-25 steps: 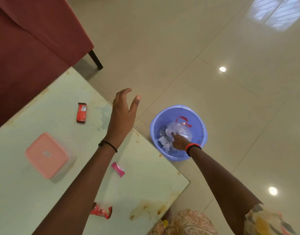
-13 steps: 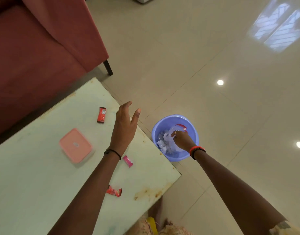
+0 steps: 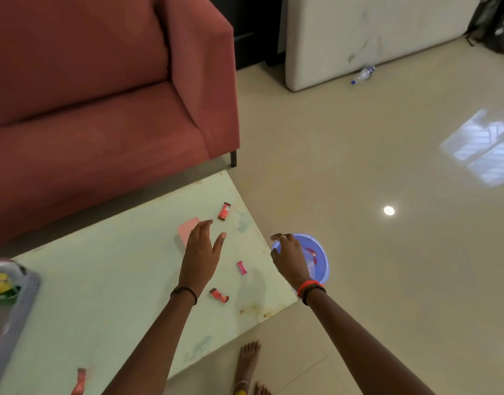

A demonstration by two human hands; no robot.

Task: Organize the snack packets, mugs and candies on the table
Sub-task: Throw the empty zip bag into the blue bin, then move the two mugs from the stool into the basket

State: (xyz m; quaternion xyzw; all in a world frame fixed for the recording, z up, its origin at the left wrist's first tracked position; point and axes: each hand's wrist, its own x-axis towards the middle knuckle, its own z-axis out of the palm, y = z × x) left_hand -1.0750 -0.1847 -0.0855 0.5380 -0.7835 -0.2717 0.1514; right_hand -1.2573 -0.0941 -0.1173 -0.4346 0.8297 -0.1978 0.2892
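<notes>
hovering with loose, empty fingers, both hands; the pink candy (image 3: 241, 267) looks light and crinkly, best pinched mid-wrapper.

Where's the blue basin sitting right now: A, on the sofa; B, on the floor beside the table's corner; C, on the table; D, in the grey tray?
B: the blue basin rests on the tiled floor just off the table edge, under the right hand.
</notes>
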